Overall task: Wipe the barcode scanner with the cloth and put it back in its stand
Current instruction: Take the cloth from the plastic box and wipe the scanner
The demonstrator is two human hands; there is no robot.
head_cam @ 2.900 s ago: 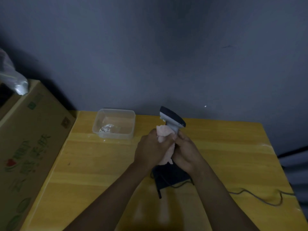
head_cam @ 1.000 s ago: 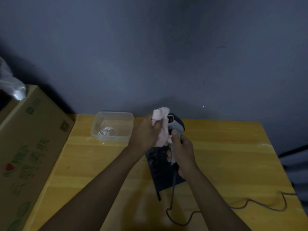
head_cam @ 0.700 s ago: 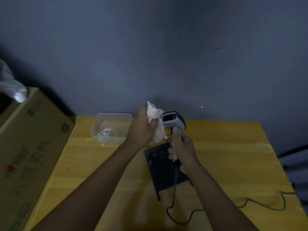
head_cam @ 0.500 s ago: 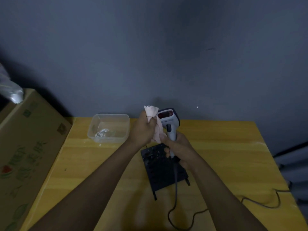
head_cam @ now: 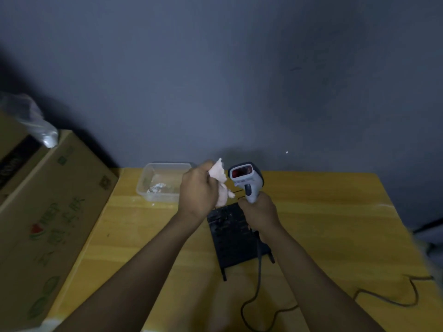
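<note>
Over the black stand (head_cam: pixel 236 238), right hand (head_cam: pixel 260 213) grips scanner (head_cam: pixel 245 179) upright; left hand (head_cam: pixel 197 194) clutches pink cloth (head_cam: pixel 220 185), just beside it. Cardboard box (head_cam: pixel 48 212) print unreadable; clear tub (head_cam: pixel 163 182) behind.

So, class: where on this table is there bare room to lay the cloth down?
Bare wood lies right of the black stand, up to the table edge, beyond the cable. Another patch lies between the cardboard box and the left forearm. Around the plastic tub, both hands and the stand it is crowded.

The scanner's grip (head_cam: pixel 250 196) is hidden by the right hand (head_cam: pixel 260 213); the cardboard box (head_cam: pixel 48 224) is cut off at the left edge
</note>
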